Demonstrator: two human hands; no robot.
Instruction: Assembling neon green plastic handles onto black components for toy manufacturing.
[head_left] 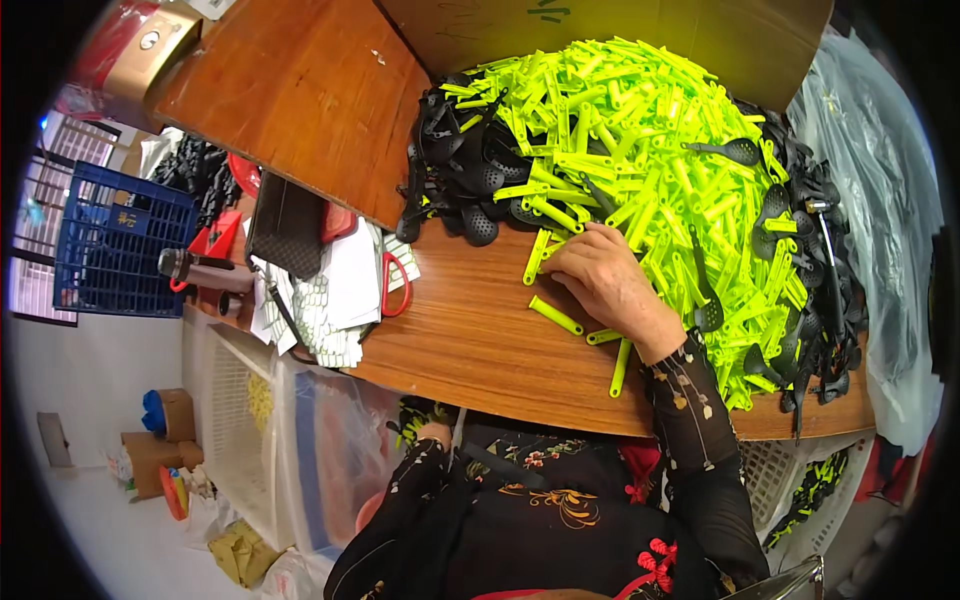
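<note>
A large heap of bright yellow-green plastic handles [650, 160] covers the brown table. My right hand [605, 280] lies at the heap's left edge, fingers bent and pressed together; what they grip, if anything, is hidden. One loose green handle [537, 257] touches the fingertips, and another handle [556, 315] lies nearer to me. Black perforated spoon heads [470, 180] are piled left of the heap, with more black spoons [820, 270] on its right. Below the table edge, my left hand [435, 433] is mostly hidden, beside green and black pieces [418, 415]. Its fingers do not show.
Red-handled scissors [397, 285] and papers [340, 285] lie at the table's left. A wooden board [300, 90] and a cardboard sheet [640, 30] stand behind. Clear plastic sheeting [870, 200] hangs right. A blue crate [125, 240] and white basket [235, 400] are left.
</note>
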